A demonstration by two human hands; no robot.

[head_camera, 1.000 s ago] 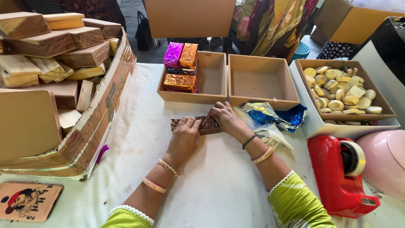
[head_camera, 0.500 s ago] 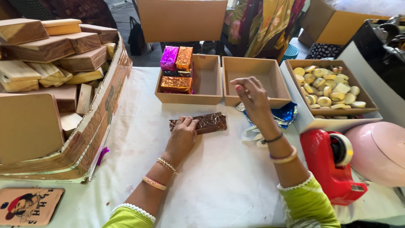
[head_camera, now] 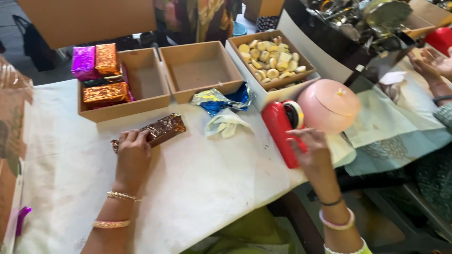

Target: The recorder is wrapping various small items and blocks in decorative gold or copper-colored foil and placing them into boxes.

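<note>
Looking down from head height, a white cloth-covered table (head_camera: 212,188) fills the view, and every place below is given relative to the red tape dispenser (head_camera: 281,128) standing near its right edge. Far to the left of the dispenser, the left hand (head_camera: 133,154) lies palm down with fingers curled over one end of a long bar wrapped in shiny brown foil (head_camera: 157,131), pinning it flat to the cloth. Behind that bar, and still well left of the dispenser, an open cardboard tray (head_camera: 143,101) holds wrapped bars in purple, orange and copper foil. Next to it, closer to the dispenser, sits an empty cardboard tray (head_camera: 202,70). Just left of the dispenser lie crumpled blue and silver foil scraps (head_camera: 219,101). The right hand (head_camera: 310,153) is at the dispenser itself, fingers spread and touching its red body; whether it truly grips cannot be told. Behind the dispenser, a box of pale round sweets (head_camera: 270,59) stands. A pink domed lid (head_camera: 328,104) rests just right of the dispenser. At the far right, another person's hand (head_camera: 431,61) shows.
</note>
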